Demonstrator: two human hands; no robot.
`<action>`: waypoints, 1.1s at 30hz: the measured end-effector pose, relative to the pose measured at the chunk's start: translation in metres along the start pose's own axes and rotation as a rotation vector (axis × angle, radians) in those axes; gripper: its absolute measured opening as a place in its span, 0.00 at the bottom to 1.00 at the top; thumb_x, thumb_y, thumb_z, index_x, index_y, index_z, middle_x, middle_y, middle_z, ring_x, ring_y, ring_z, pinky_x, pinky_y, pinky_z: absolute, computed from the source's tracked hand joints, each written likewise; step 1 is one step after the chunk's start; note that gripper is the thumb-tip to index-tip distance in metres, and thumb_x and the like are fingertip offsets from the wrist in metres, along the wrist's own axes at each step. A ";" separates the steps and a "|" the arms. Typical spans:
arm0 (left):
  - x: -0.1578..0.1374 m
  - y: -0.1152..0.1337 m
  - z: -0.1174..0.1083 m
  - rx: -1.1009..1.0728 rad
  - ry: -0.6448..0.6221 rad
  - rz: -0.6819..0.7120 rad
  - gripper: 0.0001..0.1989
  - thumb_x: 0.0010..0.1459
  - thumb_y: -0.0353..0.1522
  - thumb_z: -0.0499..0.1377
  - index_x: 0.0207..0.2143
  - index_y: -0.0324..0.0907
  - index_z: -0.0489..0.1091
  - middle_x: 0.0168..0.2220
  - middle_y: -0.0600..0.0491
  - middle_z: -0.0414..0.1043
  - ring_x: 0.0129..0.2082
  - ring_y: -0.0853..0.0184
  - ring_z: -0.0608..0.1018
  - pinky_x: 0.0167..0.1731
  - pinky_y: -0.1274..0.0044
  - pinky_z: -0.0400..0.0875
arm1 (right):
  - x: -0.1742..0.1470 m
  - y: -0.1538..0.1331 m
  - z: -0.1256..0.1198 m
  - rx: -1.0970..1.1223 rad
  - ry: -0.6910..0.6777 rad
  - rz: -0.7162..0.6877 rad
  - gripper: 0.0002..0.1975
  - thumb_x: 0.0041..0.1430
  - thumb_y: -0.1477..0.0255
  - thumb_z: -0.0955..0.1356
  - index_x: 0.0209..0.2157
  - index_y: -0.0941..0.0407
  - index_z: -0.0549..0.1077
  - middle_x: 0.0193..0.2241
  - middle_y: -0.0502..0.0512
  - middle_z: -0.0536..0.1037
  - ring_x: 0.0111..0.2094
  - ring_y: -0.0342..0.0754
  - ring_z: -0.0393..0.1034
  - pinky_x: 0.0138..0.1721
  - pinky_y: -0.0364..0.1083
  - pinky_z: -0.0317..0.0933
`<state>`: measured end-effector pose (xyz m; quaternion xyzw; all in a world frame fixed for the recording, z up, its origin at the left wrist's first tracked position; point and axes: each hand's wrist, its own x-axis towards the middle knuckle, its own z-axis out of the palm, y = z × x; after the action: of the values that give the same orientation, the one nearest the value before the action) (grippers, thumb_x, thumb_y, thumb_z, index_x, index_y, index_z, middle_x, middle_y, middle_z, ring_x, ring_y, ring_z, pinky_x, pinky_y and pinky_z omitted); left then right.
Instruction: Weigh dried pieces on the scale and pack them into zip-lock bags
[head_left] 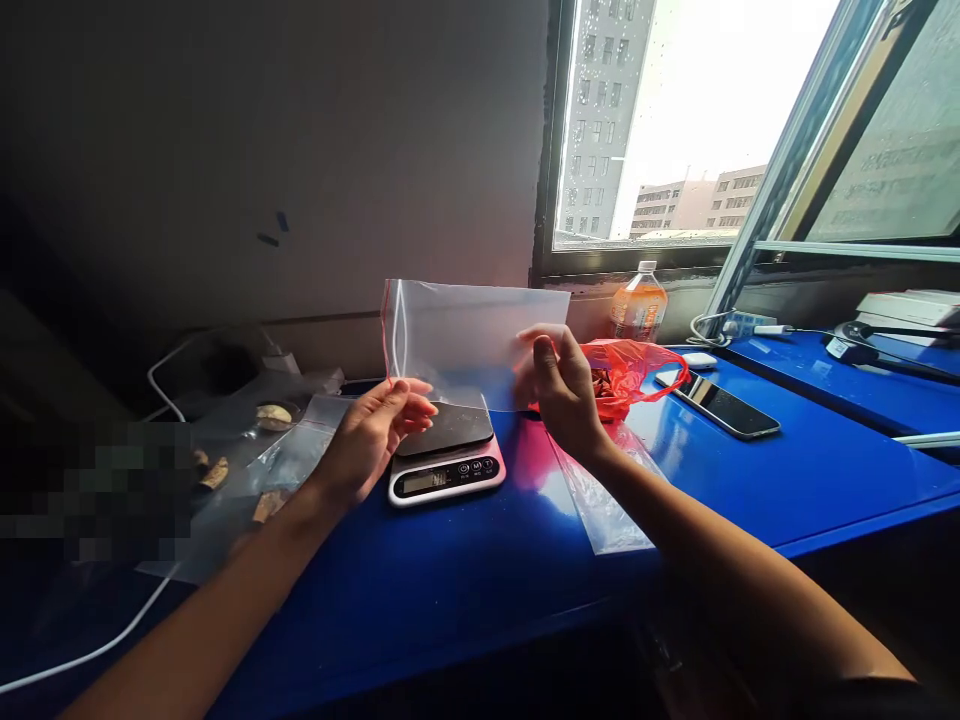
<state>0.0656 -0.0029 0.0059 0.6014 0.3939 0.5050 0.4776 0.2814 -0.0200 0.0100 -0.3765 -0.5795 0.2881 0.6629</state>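
A clear zip-lock bag (465,335) with a red-edged seal on its left side is held up sideways over the desk, looking flat. My left hand (382,425) is closed on the bag's lower left corner, near the seal. At the bag's right end, my right hand (559,380) grips it with bent fingers; some of them show through the plastic. Below the bag sits a white kitchen scale (450,480) with a dark top plate, partly covered by the bag. Its display is too small to read.
Right of the scale lie a red plastic bag (637,365) holding reddish-brown pieces, a flat clear bag (615,520) and a phone (720,405). An orange drink bottle (639,300) stands by the window. On the left are clear bags with brown pieces (215,473) and a white cable (97,650).
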 end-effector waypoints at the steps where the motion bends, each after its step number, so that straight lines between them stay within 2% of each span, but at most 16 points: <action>1: 0.001 0.001 -0.003 -0.016 0.020 0.012 0.13 0.59 0.44 0.60 0.35 0.44 0.74 0.29 0.54 0.76 0.32 0.66 0.75 0.40 0.72 0.71 | 0.000 -0.001 0.000 0.003 -0.006 -0.014 0.20 0.60 0.48 0.61 0.42 0.49 0.65 0.20 0.47 0.65 0.21 0.44 0.61 0.26 0.46 0.59; 3: 0.004 0.004 -0.010 -0.022 0.042 0.028 0.10 0.60 0.41 0.60 0.31 0.46 0.74 0.29 0.56 0.75 0.32 0.68 0.74 0.39 0.74 0.70 | 0.001 -0.003 -0.003 0.016 -0.045 -0.051 0.19 0.57 0.49 0.65 0.35 0.51 0.67 0.21 0.48 0.65 0.22 0.44 0.61 0.26 0.46 0.59; 4: 0.005 0.006 -0.013 -0.013 0.046 0.031 0.10 0.60 0.41 0.60 0.30 0.46 0.74 0.28 0.57 0.75 0.32 0.68 0.73 0.39 0.74 0.69 | 0.001 -0.005 -0.005 0.031 -0.111 -0.057 0.20 0.54 0.49 0.68 0.32 0.51 0.67 0.22 0.48 0.66 0.23 0.44 0.62 0.27 0.45 0.59; 6: 0.007 0.009 -0.018 0.009 0.068 0.043 0.10 0.58 0.41 0.62 0.28 0.46 0.74 0.27 0.57 0.73 0.31 0.69 0.72 0.37 0.74 0.68 | 0.002 -0.009 -0.011 0.079 -0.324 -0.031 0.22 0.51 0.47 0.69 0.28 0.53 0.69 0.25 0.50 0.69 0.26 0.45 0.63 0.29 0.46 0.60; 8: 0.008 0.012 -0.021 0.028 0.096 0.064 0.11 0.56 0.41 0.64 0.26 0.45 0.72 0.26 0.57 0.72 0.29 0.69 0.70 0.35 0.75 0.67 | 0.004 -0.012 -0.017 0.157 -0.554 0.034 0.28 0.49 0.41 0.66 0.28 0.53 0.72 0.28 0.53 0.72 0.29 0.46 0.65 0.32 0.47 0.62; 10: 0.009 0.013 -0.024 0.042 0.118 0.093 0.12 0.55 0.41 0.65 0.25 0.44 0.71 0.25 0.57 0.71 0.28 0.70 0.68 0.34 0.75 0.66 | 0.006 -0.015 -0.020 0.251 -0.674 0.105 0.34 0.49 0.36 0.61 0.30 0.53 0.74 0.28 0.54 0.73 0.29 0.48 0.67 0.33 0.48 0.63; 12: 0.010 0.014 -0.026 0.072 0.110 0.116 0.11 0.55 0.40 0.64 0.25 0.44 0.70 0.24 0.57 0.70 0.27 0.71 0.67 0.33 0.76 0.65 | 0.007 -0.014 -0.019 0.313 -0.671 0.180 0.36 0.50 0.34 0.58 0.31 0.53 0.74 0.28 0.54 0.73 0.30 0.48 0.67 0.33 0.48 0.63; 14: 0.009 0.014 -0.028 0.117 0.071 0.130 0.10 0.55 0.38 0.64 0.25 0.43 0.72 0.25 0.57 0.70 0.28 0.70 0.68 0.33 0.77 0.65 | 0.009 -0.010 -0.017 0.294 -0.598 0.227 0.33 0.52 0.37 0.59 0.31 0.53 0.73 0.28 0.53 0.73 0.29 0.47 0.67 0.33 0.47 0.63; 17: 0.006 0.014 -0.027 0.182 -0.011 0.134 0.09 0.52 0.38 0.64 0.25 0.42 0.74 0.24 0.55 0.71 0.26 0.70 0.69 0.31 0.77 0.65 | 0.010 -0.001 -0.012 0.162 -0.500 0.200 0.22 0.55 0.48 0.66 0.34 0.54 0.72 0.26 0.50 0.72 0.28 0.43 0.66 0.31 0.43 0.60; 19: 0.003 0.015 -0.024 0.253 -0.078 0.136 0.11 0.49 0.40 0.65 0.23 0.41 0.74 0.22 0.55 0.70 0.24 0.70 0.68 0.28 0.77 0.65 | 0.009 0.003 -0.009 0.146 -0.460 0.190 0.17 0.53 0.57 0.71 0.38 0.54 0.71 0.26 0.47 0.72 0.27 0.41 0.65 0.31 0.42 0.60; 23: 0.000 0.013 -0.016 0.399 -0.199 0.138 0.17 0.49 0.46 0.64 0.24 0.40 0.74 0.21 0.54 0.71 0.22 0.70 0.70 0.25 0.78 0.66 | 0.007 0.005 -0.005 0.197 -0.452 0.203 0.18 0.48 0.69 0.73 0.42 0.55 0.68 0.24 0.44 0.70 0.27 0.41 0.66 0.33 0.43 0.61; 27: 0.002 0.008 -0.015 0.395 -0.179 0.142 0.22 0.52 0.50 0.62 0.27 0.39 0.75 0.21 0.52 0.72 0.22 0.69 0.71 0.26 0.77 0.69 | 0.008 0.009 -0.005 0.130 -0.456 0.131 0.15 0.48 0.73 0.69 0.41 0.56 0.69 0.22 0.44 0.69 0.25 0.40 0.63 0.29 0.42 0.57; 30: 0.003 0.006 -0.017 0.407 -0.145 0.170 0.19 0.53 0.47 0.61 0.27 0.38 0.75 0.23 0.52 0.72 0.24 0.69 0.73 0.27 0.77 0.70 | 0.010 0.014 -0.006 0.048 -0.461 0.075 0.14 0.50 0.73 0.67 0.42 0.56 0.68 0.23 0.44 0.70 0.25 0.40 0.64 0.29 0.43 0.57; 33: 0.001 0.007 -0.015 0.510 -0.171 0.196 0.16 0.54 0.43 0.59 0.26 0.39 0.73 0.23 0.53 0.71 0.24 0.69 0.72 0.27 0.78 0.68 | 0.008 0.019 -0.005 -0.231 -0.463 -0.103 0.14 0.51 0.75 0.65 0.42 0.57 0.69 0.26 0.48 0.71 0.29 0.42 0.66 0.33 0.45 0.59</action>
<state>0.0508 -0.0012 0.0130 0.7778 0.4065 0.3809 0.2911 0.2886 -0.0041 -0.0019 -0.3438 -0.7632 0.2641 0.4792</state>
